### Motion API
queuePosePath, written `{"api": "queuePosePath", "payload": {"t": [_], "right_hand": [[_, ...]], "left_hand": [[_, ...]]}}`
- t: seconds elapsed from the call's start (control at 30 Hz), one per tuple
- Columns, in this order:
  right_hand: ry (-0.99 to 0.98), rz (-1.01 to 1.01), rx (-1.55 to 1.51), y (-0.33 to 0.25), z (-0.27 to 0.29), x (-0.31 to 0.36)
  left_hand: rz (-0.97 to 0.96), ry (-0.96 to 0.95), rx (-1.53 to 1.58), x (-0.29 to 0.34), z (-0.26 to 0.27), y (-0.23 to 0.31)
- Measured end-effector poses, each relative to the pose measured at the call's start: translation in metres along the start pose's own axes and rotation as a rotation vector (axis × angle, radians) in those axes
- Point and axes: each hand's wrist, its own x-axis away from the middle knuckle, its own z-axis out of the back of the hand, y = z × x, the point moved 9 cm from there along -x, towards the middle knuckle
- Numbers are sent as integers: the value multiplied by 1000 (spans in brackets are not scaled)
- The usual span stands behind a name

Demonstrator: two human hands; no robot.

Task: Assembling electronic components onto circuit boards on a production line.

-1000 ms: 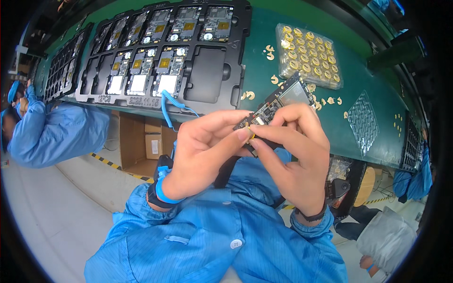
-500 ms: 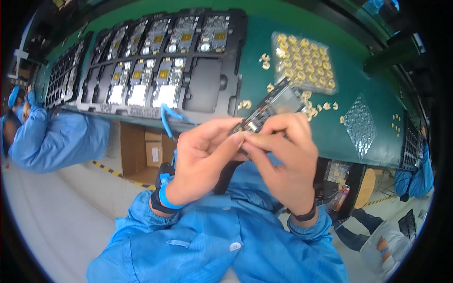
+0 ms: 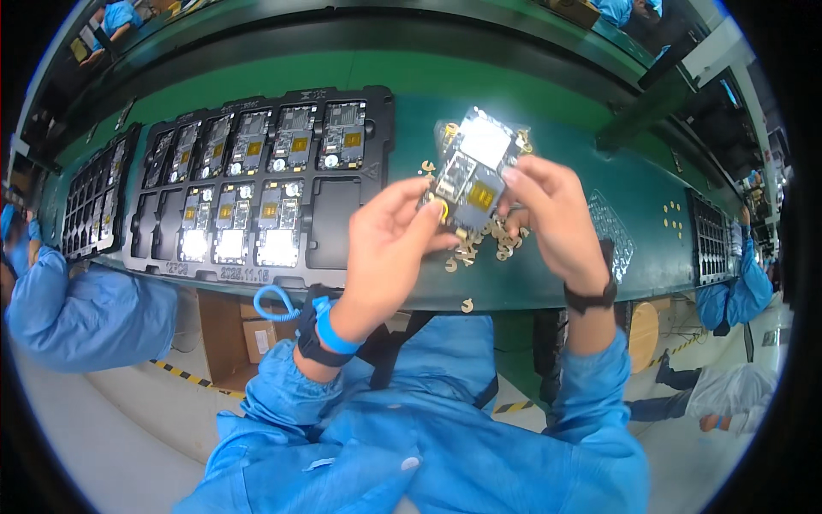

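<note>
Above the green bench I hold a circuit board point(image 3: 462, 176) tilted up, its dark chips, a gold square and a bright glaring plate facing me. My left hand point(image 3: 385, 253) is closed on its lower left edge, the thumb lying beside a small yellow ring-shaped piece. My right hand point(image 3: 561, 214) grips the right edge between thumb and fingers. Below and behind the board lie several small brass-coloured C-shaped pieces point(image 3: 467, 305). Most of a clear tray of round gold pieces point(image 3: 524, 137) is hidden by the board.
At left, a black moulded tray point(image 3: 334, 227) carries rows of similar boards, with another black tray point(image 3: 101, 193) beyond. A clear blister sheet point(image 3: 612, 236) lies to the right. A blue coiled cord point(image 3: 274, 304) hangs by my left wrist. Co-workers in blue point(image 3: 103, 308) sit on both sides.
The board has been lifted and turned so its component side faces me. My right hand has moved from the board's lower end to its right edge. The whole view has shifted.
</note>
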Motion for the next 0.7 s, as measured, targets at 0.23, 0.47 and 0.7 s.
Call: {"api": "queuePosePath", "payload": {"t": [0.23, 0.47, 0.7], "right_hand": [[34, 31, 35, -22, 93, -141], [454, -284, 332, 61, 270, -225], [257, 416, 1033, -20, 127, -127]], "left_hand": [[-111, 76, -60, -51, -3, 14], [-124, -34, -331, -14, 22, 40], [1, 19, -431, 26, 45, 42]]}}
